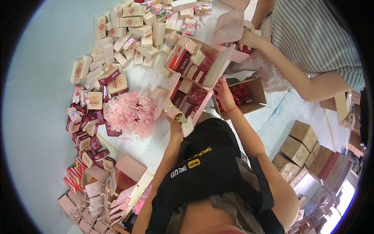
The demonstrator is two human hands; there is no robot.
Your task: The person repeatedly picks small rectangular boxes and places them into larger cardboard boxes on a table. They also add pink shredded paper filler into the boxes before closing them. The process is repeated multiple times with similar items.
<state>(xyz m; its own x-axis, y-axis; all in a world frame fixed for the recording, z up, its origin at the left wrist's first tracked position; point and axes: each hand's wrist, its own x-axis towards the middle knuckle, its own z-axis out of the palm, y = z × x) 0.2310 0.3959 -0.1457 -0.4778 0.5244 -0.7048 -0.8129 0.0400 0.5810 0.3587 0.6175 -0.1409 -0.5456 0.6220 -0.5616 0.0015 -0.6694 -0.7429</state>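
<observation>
My left hand (176, 128) grips the lower left side of a pink gift box (204, 108), partly hidden by its strap. The box stands raised with its lid up. Inside sit a maroon Costa box (178, 101), pale cartons and pink shredded paper (197, 96). A cream tag (188, 127) that bears writing hangs by the strap's gold clasp. My right hand (224, 95) has its fingers spread beside the box's right edge; whether they touch it is unclear. Directly beyond is a second pink gift box (225, 65), filled likewise, its lid raised.
Pink dried flowers (133, 112) lie left of the boxes. Cream cartons (131, 22) and Costa packs (87, 128) crowd the table's far side. A cardboard box (257, 106) of red items stands right. Opposite, a co-worker's hand (248, 41) is at another pink box.
</observation>
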